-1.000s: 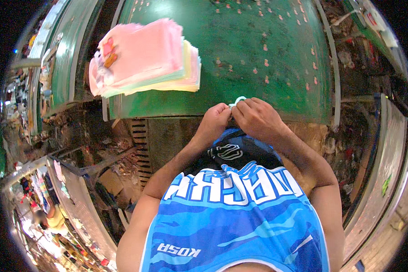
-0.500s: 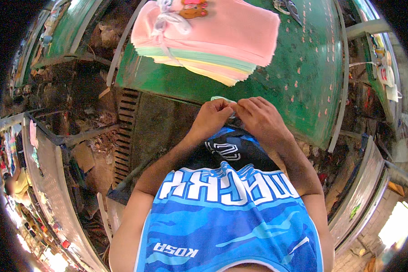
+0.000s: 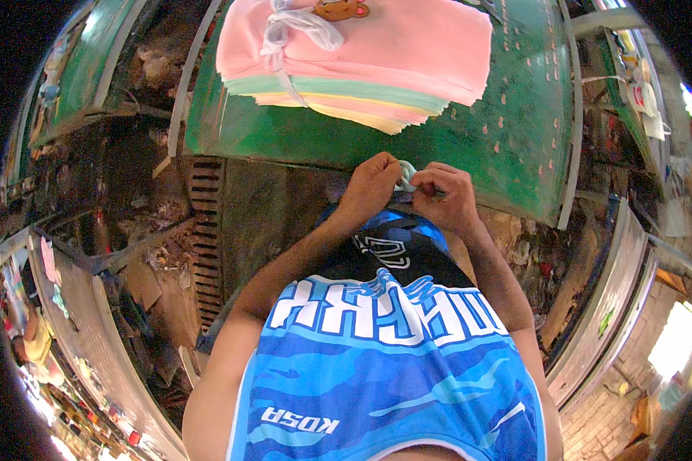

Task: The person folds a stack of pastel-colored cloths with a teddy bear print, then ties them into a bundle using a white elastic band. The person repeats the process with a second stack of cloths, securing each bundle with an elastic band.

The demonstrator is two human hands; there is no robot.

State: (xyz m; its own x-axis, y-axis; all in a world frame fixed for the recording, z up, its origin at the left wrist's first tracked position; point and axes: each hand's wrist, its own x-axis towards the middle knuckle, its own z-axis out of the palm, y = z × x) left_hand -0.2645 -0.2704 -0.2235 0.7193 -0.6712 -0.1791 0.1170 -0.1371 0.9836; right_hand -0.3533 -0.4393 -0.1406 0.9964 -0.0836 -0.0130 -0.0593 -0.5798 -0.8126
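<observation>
Close to my body, just off the near edge of the green table, both hands work on a small loop of pale green cloth strip. My left hand is closed, pinching the loop from the left. From the other side my right hand has its fingers curled, with thumb and fingertips at the strip; the exact grip is partly hidden. Beyond them lies a thick stack of cloth pieces, pink on top with green and yellow layers under it. A white cloth tie is knotted around the stack.
The green metal table has raised side rails and a worn, spotted surface. A brown bear-shaped piece rests on the stack, and metal scissors lie behind it. Slatted metal and scraps are below left; a metal-sided table stands right.
My hands have moved slightly apart, and the pale green strip now shows as a loop between them. The view has shifted a little, so the table and stack sit higher.
</observation>
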